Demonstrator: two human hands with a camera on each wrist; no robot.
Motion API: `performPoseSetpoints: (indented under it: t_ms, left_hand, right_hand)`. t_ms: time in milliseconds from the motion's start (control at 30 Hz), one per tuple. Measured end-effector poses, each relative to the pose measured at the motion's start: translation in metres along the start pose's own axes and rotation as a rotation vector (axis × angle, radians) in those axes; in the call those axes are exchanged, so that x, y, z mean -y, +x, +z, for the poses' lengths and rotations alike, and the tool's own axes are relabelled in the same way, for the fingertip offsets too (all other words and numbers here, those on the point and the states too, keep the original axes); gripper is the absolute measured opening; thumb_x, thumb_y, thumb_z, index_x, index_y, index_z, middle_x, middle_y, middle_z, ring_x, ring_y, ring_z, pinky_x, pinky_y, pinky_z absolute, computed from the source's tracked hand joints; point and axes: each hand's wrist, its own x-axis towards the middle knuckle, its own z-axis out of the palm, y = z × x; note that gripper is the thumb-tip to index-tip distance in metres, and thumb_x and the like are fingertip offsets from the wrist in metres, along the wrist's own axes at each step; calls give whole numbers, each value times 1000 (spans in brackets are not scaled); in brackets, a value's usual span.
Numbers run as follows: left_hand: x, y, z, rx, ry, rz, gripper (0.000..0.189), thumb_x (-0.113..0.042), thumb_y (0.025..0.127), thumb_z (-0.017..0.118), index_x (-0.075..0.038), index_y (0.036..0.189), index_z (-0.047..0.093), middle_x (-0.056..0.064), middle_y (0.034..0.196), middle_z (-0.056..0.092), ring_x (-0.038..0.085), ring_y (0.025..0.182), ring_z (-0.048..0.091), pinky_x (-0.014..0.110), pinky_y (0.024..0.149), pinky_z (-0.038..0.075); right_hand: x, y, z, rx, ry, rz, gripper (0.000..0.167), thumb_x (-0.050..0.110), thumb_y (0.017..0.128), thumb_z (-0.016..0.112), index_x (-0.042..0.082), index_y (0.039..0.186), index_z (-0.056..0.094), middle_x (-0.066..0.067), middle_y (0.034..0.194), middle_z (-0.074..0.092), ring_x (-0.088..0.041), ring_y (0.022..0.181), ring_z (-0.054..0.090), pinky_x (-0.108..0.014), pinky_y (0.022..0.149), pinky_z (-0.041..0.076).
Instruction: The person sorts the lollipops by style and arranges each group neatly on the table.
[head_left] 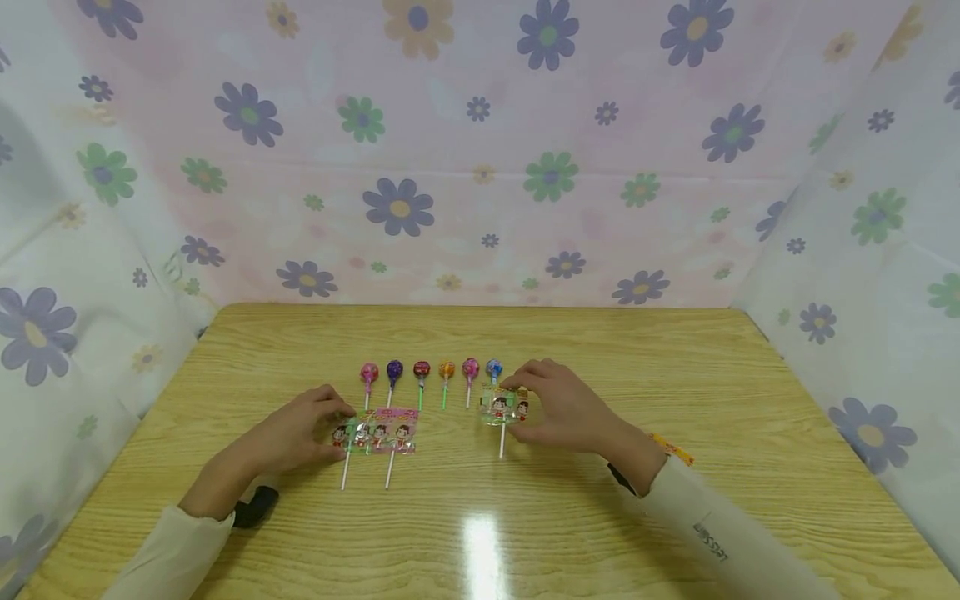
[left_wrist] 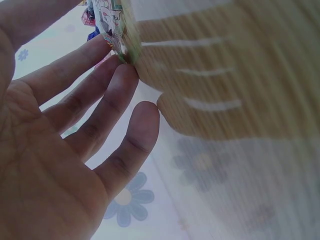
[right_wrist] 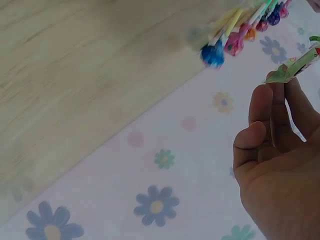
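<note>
My left hand (head_left: 296, 433) holds a flat lollipop in a green clear wrapper (head_left: 342, 434) by its left side, its white stick pointing toward me. A flat lollipop in a pink wrapper (head_left: 402, 433) lies to its right, the wrappers overlapping in the head view. With thumb and fingers, my right hand (head_left: 566, 408) grips another flat lollipop in a green and yellow wrapper (head_left: 495, 407), just below the blue ball lollipop (head_left: 494, 367). In the right wrist view only part of this green wrapper (right_wrist: 292, 69) shows at the fingertips.
Behind the hands runs a row of several ball lollipops, among them a purple one (head_left: 394, 369) and an orange one (head_left: 447, 369). A yellow-orange wrapped item (head_left: 671, 448) lies beside the right forearm. Flowered cloth (head_left: 480, 233) encloses the wooden table (head_left: 315, 558) at back and sides.
</note>
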Motion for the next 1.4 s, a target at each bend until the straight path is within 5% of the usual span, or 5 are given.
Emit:
performPoseSetpoints:
  t_ms: [300, 800, 1167, 1400]
  left_hand:
    - [0, 0, 0, -14, -11, 13, 43, -25, 81, 83, -9, 118, 69, -2, 107, 57, 14, 98, 57, 39, 86, 52]
    - [-1, 0, 0, -10, 5, 16, 43, -25, 81, 83, -10, 119, 69, -2, 108, 57, 17, 101, 57, 43, 88, 52]
    - [-1, 0, 0, -17, 14, 20, 43, -24, 80, 84, -10, 118, 69, -1, 108, 57, 18, 100, 58, 43, 88, 52]
    - [-1, 0, 0, -15, 14, 11, 43, -25, 80, 84, -10, 118, 69, -2, 108, 57, 18, 101, 57, 43, 88, 52]
  right_hand:
    - [20, 24, 20, 84, -15, -44, 51, 43, 83, 75, 23, 129, 65, 0, 129, 61, -23, 120, 54, -47, 100, 47]
    - [40, 48, 49, 150, -97, -120, 51, 44, 83, 73, 21, 128, 66, 6, 122, 62, -15, 112, 54, -37, 101, 45]
    - [50, 57, 56, 165, -117, -130, 48, 44, 83, 73, 22, 125, 67, 6, 117, 60, -12, 101, 52, -37, 99, 43]
    - [53, 57, 56, 184, -133, -122, 50, 46, 83, 73, 23, 127, 66, 4, 123, 60, -14, 112, 55, -38, 101, 44]
